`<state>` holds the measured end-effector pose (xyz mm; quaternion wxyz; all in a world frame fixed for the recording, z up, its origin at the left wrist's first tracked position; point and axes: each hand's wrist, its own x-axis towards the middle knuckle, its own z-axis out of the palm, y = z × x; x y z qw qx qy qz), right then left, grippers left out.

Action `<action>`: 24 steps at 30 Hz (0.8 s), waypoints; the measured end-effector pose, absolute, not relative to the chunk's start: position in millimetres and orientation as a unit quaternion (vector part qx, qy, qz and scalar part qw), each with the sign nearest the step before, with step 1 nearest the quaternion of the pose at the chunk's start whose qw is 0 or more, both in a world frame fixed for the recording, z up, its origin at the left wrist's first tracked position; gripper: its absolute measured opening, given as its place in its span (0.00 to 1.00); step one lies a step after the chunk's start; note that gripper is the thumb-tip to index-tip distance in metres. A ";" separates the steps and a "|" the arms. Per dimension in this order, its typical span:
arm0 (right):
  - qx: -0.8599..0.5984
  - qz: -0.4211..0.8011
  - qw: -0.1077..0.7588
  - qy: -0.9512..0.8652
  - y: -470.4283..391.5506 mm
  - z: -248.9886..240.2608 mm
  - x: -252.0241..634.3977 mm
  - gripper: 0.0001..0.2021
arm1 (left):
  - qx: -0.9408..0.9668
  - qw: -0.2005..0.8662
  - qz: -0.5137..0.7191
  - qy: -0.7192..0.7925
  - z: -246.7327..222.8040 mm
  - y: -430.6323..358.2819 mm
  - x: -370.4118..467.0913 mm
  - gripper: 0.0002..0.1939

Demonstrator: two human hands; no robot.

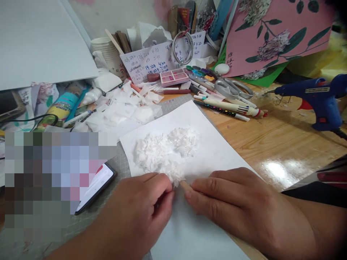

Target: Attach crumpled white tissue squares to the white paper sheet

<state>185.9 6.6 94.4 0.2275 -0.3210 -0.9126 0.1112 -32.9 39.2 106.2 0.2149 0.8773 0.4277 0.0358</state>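
White paper, left grip partly hidden

The left hand, toward seven o'clock, and right hand, toward four, are bare, with creased knuckles.

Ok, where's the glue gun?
In the head view, the blue glue gun is at the far right on the wooden table, beyond the right hand, near the pink flower picture.

left grip partly hidden, phone partly pixelated
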 end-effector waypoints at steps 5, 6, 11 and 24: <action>-0.318 0.105 0.219 -0.917 6.4 93.6 182.0 0.23 | 0.874 0.224 0.030 0.431 107.3 42.6 -29.8 0.09; -0.316 0.105 0.217 -0.918 6.5 93.6 181.8 0.23 | 0.873 0.226 0.028 0.432 107.7 43.1 -29.5 0.09; -0.318 0.118 0.228 -0.913 7.1 94.6 188.6 0.17 | 0.867 0.242 0.031 0.434 108.8 42.8 -31.5 0.08; -0.336 0.273 0.356 -0.828 10.8 102.4 202.4 0.10 | 0.911 0.160 0.108 0.365 105.4 28.2 -36.2 0.10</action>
